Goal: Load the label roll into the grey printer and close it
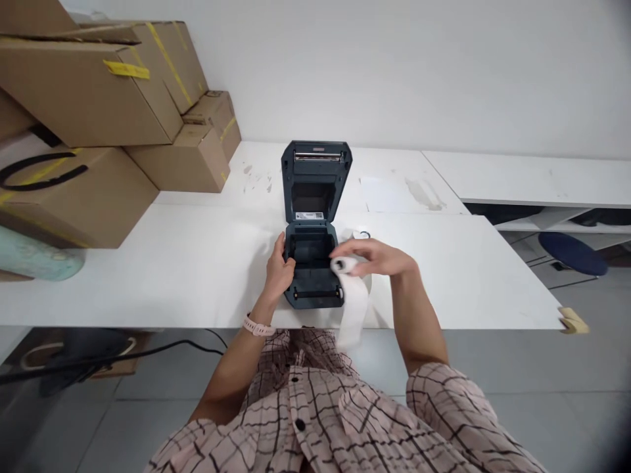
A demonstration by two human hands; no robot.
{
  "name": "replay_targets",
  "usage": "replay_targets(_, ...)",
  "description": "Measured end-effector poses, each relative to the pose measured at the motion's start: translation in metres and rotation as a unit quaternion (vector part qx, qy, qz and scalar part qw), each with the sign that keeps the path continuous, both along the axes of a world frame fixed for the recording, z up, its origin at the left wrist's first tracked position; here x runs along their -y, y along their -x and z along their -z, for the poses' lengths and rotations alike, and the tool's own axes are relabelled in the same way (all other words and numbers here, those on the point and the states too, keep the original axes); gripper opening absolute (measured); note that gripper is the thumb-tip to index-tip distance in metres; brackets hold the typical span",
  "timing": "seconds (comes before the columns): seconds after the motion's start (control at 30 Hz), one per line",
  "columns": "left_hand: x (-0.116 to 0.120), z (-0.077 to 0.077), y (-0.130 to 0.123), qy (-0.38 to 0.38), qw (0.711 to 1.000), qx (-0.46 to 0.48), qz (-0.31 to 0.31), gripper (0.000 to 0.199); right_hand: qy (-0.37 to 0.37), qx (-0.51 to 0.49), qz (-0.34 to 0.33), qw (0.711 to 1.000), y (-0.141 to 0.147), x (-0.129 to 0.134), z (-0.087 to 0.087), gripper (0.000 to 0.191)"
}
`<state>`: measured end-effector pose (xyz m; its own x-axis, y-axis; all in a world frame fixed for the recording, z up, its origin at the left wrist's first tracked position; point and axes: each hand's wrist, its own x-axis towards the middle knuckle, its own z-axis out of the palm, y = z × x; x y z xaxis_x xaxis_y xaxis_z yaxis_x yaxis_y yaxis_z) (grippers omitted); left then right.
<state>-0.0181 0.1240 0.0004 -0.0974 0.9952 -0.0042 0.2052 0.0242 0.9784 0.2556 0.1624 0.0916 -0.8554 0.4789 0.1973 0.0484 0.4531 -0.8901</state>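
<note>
A dark label printer [315, 279] stands on the white table with its lid [316, 177] raised toward the wall. My left hand [279, 268] grips the left side of its base, fingers along the outer wall and thumb at the rim. Over the printer's right edge, my right hand [377, 257] holds a small white paper roll [344, 265] between thumb and fingers. A loose strip of paper [353, 312] hangs from the roll past the table's front edge. The inside of the printer shows an open bay with no roll in it.
Cardboard boxes [93, 92] are stacked at the left, with a pale green cylinder [42, 255] before them. A white item with a dark loop [361, 234] lies behind my right hand. A blue stool [572, 253] stands at the right.
</note>
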Motion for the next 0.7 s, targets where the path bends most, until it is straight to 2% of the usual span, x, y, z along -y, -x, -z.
replay_targets(0.03, 0.001, -0.001, 0.0, 0.006, 1.0, 0.002, 0.001, 0.083, 0.021, -0.066, 0.028, 0.997, -0.024, 0.008, 0.007, 0.045)
replay_targets(0.1, 0.001, -0.002, 0.0, 0.018, 1.0, 0.005, 0.002, 0.083, 0.051, -0.142, 0.133, 0.98, -0.068, 0.027, 0.025, 0.044)
replay_targets(0.2, 0.0, -0.001, 0.0, 0.017, 1.0, 0.009, -0.005, 0.081, 0.123, -0.129, 0.303, 0.936, -0.112, 0.048, 0.057, 0.04)
replay_targets(0.27, -0.002, 0.002, 0.001, 0.004, 1.0, 0.012, -0.011, 0.08, 0.17, -0.087, 0.368, 0.91, -0.121, 0.052, 0.075, 0.04)
replay_targets(0.37, -0.005, 0.007, 0.001, -0.014, 0.999, 0.028, -0.016, 0.08, 0.196, -0.045, 0.402, 0.893, -0.112, 0.044, 0.096, 0.043)
replay_targets(0.47, -0.005, 0.009, 0.0, -0.021, 0.999, 0.034, -0.022, 0.078, 0.193, -0.047, 0.407, 0.891, -0.096, 0.031, 0.109, 0.046)
replay_targets(0.57, -0.004, 0.006, -0.001, -0.018, 0.999, 0.031, -0.03, 0.077, 0.193, -0.047, 0.389, 0.9, -0.092, 0.024, 0.114, 0.051)
replay_targets(0.63, -0.004, 0.003, -0.002, -0.017, 0.999, 0.033, -0.029, 0.077, 0.198, -0.061, 0.371, 0.905, -0.098, 0.022, 0.113, 0.055)
replay_targets(0.7, -0.004, 0.002, -0.001, -0.015, 0.999, 0.038, -0.022, 0.079, 0.196, -0.099, 0.378, 0.899, -0.107, 0.017, 0.109, 0.054)
